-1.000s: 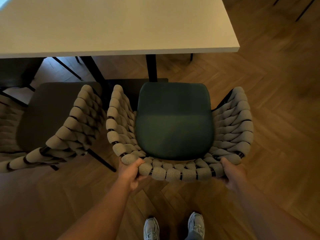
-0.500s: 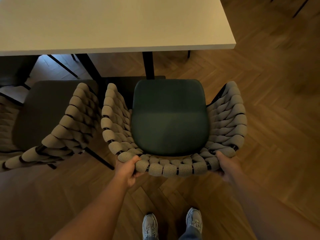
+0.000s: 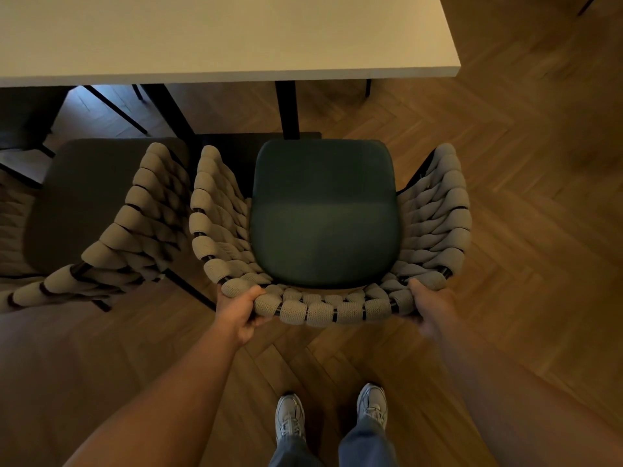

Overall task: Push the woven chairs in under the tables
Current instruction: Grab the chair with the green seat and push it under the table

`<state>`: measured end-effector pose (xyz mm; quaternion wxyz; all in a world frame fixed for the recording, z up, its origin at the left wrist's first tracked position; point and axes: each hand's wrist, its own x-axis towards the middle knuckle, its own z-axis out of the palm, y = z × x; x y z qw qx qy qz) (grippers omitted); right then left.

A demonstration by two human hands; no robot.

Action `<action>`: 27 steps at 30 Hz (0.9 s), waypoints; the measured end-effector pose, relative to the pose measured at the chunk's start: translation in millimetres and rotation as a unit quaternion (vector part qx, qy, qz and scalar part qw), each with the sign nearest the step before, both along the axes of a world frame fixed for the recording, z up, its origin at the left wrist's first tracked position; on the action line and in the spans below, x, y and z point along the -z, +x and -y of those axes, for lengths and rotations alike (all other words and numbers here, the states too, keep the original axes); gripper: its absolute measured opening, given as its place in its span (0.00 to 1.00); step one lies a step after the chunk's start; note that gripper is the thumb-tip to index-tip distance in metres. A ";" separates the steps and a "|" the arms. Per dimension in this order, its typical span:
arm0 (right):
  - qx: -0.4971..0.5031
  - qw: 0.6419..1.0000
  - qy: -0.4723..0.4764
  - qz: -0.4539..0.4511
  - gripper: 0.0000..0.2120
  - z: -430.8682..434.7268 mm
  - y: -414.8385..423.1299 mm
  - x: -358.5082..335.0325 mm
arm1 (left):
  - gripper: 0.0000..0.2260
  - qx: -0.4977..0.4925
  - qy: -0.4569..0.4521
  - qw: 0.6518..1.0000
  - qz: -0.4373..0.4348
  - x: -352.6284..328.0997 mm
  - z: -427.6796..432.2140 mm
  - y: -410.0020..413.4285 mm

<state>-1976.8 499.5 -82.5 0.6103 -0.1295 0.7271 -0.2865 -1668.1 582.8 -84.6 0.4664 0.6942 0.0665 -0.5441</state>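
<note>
A woven chair [image 3: 330,311] with thick beige rope sides and a dark green seat cushion [image 3: 323,214] stands in front of me, facing a white table [image 3: 215,38]. My left hand [image 3: 237,311] grips the left end of the chair's back rim. At the rim's right end, my right hand [image 3: 428,305] holds on with the thumb over the top. The cushion's front edge sits just short of the table's near edge, close to a black table leg [image 3: 286,109].
A second woven chair [image 3: 111,241] with a brown seat stands close on the left, its rope side almost touching my chair. Herringbone wood floor [image 3: 522,230] stretches to the right. My two grey shoes [image 3: 290,419] are below the chair back.
The chair and both hands have shifted slightly forward toward the table, and the table edge sits lower in view. Both grips on the back rim are unchanged.
</note>
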 end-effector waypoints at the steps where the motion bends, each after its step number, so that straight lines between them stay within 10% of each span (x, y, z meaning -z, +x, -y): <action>1: -0.001 1.000 -0.003 -0.002 0.13 -1.0 0.2 0.7 | 0.28 0.001 -0.001 1.000 0.002 0.5 -1.0 0.1; 15: -0.223 0.970 -0.003 -0.093 0.21 -54.7 1.1 -43.0 | 0.30 0.239 0.031 0.965 0.105 -47.4 -42.0 3.3; 27: -0.511 0.833 -0.001 -0.211 0.16 -171.6 -23.7 -132.7 | 0.17 0.631 0.014 0.740 0.233 -129.3 -156.9 -9.7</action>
